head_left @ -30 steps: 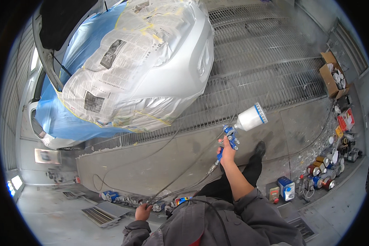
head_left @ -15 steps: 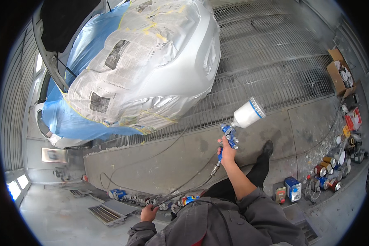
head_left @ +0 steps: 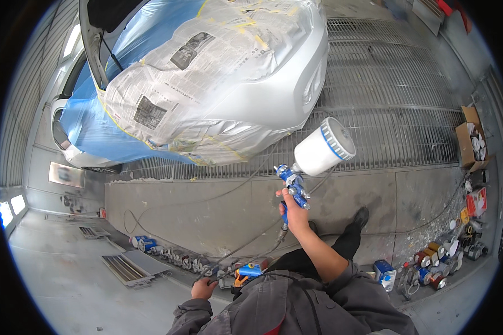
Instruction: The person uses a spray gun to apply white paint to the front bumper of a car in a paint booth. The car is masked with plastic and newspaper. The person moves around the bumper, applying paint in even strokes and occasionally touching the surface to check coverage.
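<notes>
My right hand point(head_left: 294, 211) grips a blue spray gun point(head_left: 294, 185) with a white paint cup point(head_left: 322, 148) on top, tilted right. Its hose fitting hangs below my fist. My left hand point(head_left: 204, 288), low at my left side, is closed round a dark hose point(head_left: 224, 256). Ahead stands a car point(head_left: 279, 95) with a pale, uncovered bumper; newspaper point(head_left: 167, 106), yellow tape and blue plastic sheeting point(head_left: 95, 128) cover much of it, and its hood point(head_left: 92, 39) is raised at the upper left. The cup is held before the car's lower edge, over the floor.
A grated floor point(head_left: 385, 78) runs beyond a concrete strip point(head_left: 184, 206) crossed by loose hoses. Paint cans point(head_left: 433, 262) and bottles line the wall behind me and to the right, with a cardboard box point(head_left: 464, 145) at the right. A vented panel point(head_left: 126, 268) is at lower left.
The spray gun has moved left, its cup now tilted more upward and nearer the camera. The view has shifted, so the car sits farther right and higher. My left hand still grips the hose.
</notes>
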The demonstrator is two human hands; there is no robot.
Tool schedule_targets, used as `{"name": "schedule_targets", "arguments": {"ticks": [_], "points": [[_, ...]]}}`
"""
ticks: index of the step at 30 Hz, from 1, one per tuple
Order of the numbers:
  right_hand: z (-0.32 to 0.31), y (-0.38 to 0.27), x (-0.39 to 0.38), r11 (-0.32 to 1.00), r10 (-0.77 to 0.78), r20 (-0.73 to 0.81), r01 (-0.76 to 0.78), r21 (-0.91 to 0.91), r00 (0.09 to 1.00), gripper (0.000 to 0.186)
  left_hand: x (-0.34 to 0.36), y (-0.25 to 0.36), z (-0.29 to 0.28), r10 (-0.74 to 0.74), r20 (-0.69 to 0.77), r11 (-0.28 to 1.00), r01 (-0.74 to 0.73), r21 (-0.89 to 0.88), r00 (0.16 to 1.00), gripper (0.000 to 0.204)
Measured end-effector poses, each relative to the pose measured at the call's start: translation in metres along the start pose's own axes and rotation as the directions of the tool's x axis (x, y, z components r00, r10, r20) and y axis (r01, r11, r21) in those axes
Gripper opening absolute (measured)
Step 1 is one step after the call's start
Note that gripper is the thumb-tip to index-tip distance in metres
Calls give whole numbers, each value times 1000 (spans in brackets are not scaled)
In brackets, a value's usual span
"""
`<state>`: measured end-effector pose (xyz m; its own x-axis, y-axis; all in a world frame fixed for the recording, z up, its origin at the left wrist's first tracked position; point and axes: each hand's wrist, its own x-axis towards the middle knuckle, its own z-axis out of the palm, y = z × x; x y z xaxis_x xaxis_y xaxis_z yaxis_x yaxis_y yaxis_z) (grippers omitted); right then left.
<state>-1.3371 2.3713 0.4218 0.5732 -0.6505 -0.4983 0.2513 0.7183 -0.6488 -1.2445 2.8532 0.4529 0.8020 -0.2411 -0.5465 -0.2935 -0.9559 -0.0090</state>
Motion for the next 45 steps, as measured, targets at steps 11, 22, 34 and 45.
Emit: {"name": "schedule_targets", "arguments": {"ticks": [11,22,34,45], "points": [[3,12,-3,983,38,167,-7,-185,985,33,-13,4,27,38,61,999,-39,2,997,45],[-97,14,-5,997,32,-433,2,78,901,17,1,2,47,29,50,999,-28,-24,998,44],[-62,-22,-28,998,-59,-252,50,-43,966,29,29,14,54,137,9,988,-136,-72,990,38],[18,-116,-53,928,-284,8,278,-248,959,33,62,84,88,336,-121,892,-357,-276,934,37]]}}
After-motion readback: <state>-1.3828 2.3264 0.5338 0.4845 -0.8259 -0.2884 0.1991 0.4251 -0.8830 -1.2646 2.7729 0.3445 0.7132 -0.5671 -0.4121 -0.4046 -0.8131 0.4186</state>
